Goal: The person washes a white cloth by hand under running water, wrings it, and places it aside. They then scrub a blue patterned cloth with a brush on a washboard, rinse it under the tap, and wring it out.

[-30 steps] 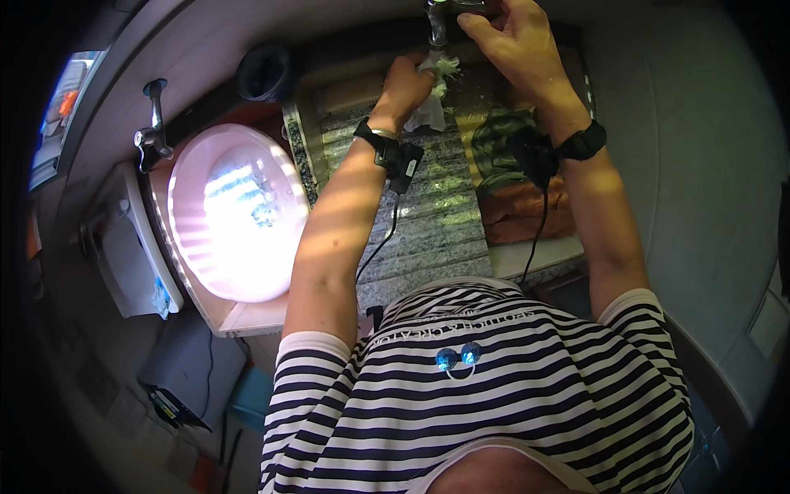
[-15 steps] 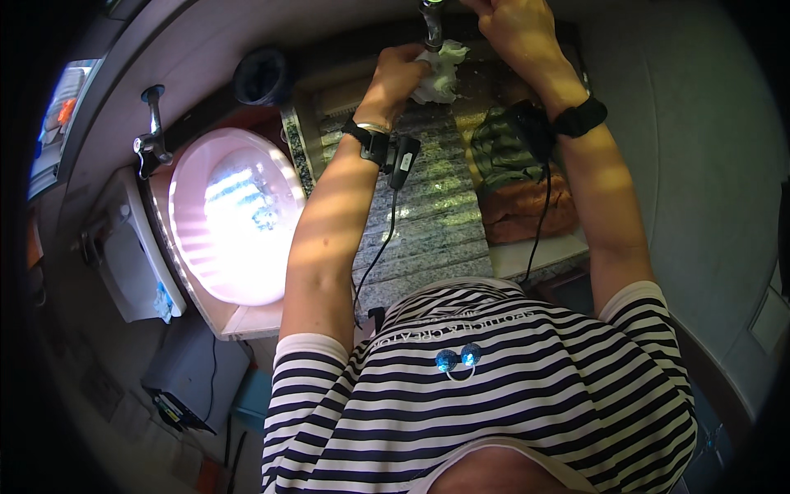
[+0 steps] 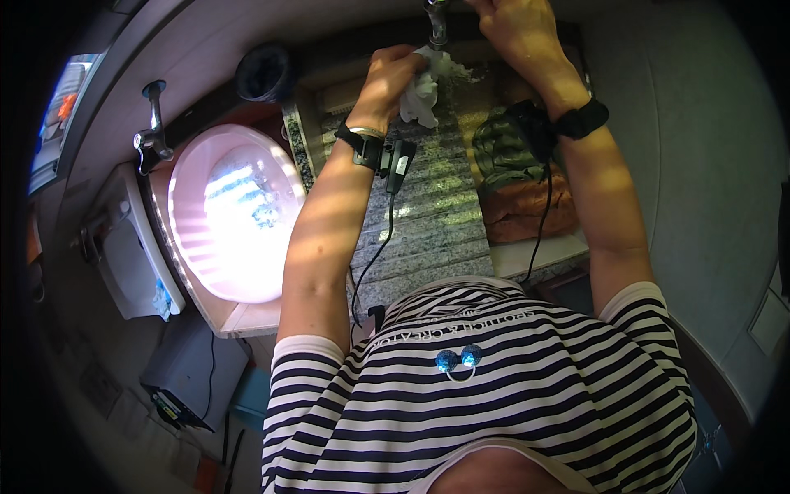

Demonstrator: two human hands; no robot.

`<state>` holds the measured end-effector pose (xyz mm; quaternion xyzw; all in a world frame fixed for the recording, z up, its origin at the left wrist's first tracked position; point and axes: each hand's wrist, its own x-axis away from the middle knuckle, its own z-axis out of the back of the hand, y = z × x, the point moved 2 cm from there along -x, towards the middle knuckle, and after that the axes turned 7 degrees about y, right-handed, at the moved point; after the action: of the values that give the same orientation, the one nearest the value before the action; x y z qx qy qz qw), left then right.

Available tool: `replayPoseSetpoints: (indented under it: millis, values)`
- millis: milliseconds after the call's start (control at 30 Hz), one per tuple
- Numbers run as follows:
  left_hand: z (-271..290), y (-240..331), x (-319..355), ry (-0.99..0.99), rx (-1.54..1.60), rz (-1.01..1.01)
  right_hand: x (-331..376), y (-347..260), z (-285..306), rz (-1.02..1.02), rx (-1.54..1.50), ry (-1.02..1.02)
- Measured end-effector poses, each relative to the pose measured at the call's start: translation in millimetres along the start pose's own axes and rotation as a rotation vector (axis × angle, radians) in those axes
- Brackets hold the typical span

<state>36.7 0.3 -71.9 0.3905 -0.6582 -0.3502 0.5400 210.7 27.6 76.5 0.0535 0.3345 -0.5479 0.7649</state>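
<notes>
Below the spout of the metal tap, my left hand is closed on a crumpled white cloth. The cloth hangs down from my fingers over the ridged stone washboard slab. Pale splashes, apparently water, show at the cloth's right side. My right hand is raised beside the top of the tap with its fingers curled in. The upper edge of the picture cuts off its fingertips, so what they hold is hidden.
A pink basin holding water stands left of the slab, below a second tap. Behind it sits a dark round container. Dark green and orange-brown items lie right of the slab. Cables hang from both wrists.
My left hand has shifted slightly left, and the cloth has moved with it and now hangs lower. My right hand has hardly moved.
</notes>
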Motion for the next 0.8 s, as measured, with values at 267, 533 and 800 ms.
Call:
replayPoseSetpoints:
  millis: [267, 533, 800]
  values:
    - [-27, 3, -9, -0.059, -0.016, -0.063, 3, -2, -4, -0.030, 0.054, -0.015]
    - [-14, 7, -5, -0.025, 0.365, 0.073, 5, -2, -4, -0.008, 0.022, 0.020]
    - [5, -23, -27, -0.004, 0.460, 0.000, 4, -6, -5, -0.033, 0.032, 0.009]
